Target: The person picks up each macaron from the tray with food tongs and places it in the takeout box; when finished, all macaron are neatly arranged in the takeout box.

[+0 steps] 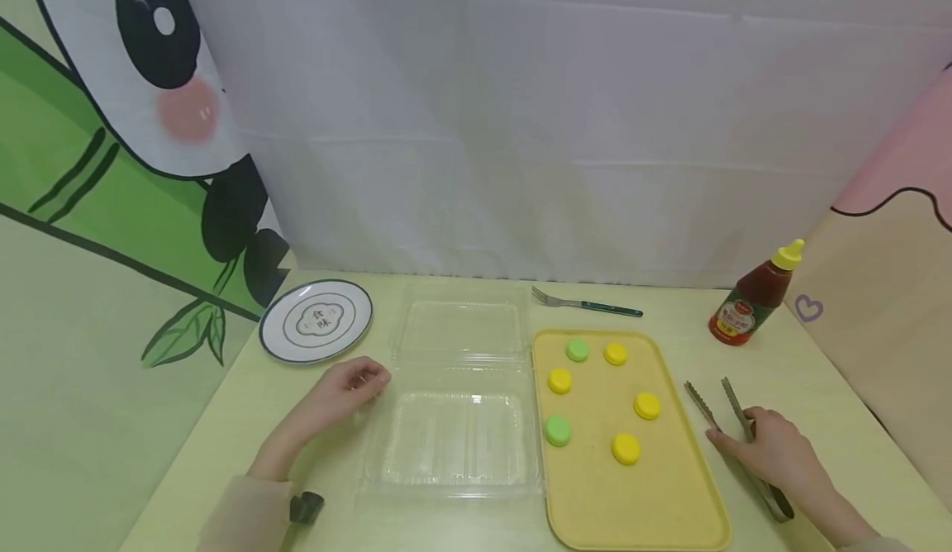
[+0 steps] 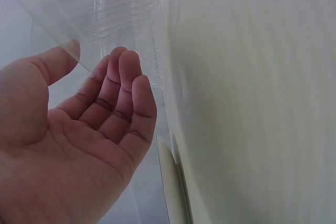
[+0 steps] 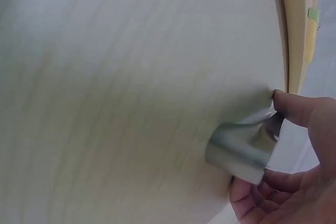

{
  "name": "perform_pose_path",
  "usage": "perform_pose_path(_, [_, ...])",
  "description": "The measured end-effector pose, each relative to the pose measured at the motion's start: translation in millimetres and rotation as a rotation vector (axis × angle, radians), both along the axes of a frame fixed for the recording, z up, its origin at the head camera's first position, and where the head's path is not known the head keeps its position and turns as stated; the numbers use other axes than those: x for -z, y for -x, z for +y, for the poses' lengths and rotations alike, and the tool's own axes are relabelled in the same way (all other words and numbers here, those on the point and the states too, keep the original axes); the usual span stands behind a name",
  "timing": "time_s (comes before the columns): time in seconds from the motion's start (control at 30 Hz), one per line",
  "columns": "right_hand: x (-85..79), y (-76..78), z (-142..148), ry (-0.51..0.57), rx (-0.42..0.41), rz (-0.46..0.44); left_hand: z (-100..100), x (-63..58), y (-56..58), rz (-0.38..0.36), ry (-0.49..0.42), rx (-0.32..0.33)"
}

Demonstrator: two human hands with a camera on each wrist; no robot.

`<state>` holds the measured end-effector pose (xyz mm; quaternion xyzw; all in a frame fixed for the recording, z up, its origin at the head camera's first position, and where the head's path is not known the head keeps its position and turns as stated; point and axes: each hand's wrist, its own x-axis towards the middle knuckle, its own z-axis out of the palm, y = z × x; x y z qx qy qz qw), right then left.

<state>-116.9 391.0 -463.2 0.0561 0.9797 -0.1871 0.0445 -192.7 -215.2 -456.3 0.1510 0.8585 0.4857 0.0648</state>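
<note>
In the head view, my left hand [image 1: 345,388] is at the left side of a clear plastic clamshell box [image 1: 457,440] with its lid laid back. In the left wrist view the fingers [image 2: 123,98] are loosely bent and apart from the thumb, whose tip shows through the clear rim. My right hand [image 1: 777,450] grips metal tongs [image 1: 766,494], thumb on one arm and fingers at the other; the tong tips are spread. In the right wrist view the bent end of the tongs [image 3: 239,150] shows between thumb and fingers.
A yellow tray [image 1: 632,506] holds several yellow macaron-like discs [image 1: 625,449] and two green ones [image 1: 557,430]. Behind it lies a fork [image 1: 587,303]. A sauce bottle [image 1: 751,304] stands at the right, a white plate [image 1: 316,321] lies at the left. A white cloth [image 1: 521,122] hangs behind.
</note>
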Motion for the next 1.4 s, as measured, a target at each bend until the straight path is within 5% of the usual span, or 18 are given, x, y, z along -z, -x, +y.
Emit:
perform_pose_path(0.7, [-14.8,3.9,8,0.016,-0.002,0.034,1,0.8,-0.3,-0.039,-0.028,0.011])
perform_pose_path(1.13, [-37.5,13.7,8,0.045,-0.111,0.291,2,1.9,-0.2,-0.065,-0.040,0.005])
perform_pose_path(1.4, [-58.3,24.8,5,0.023,-0.172,0.324,3,1.3,0.0,-0.073,-0.031,-0.003])
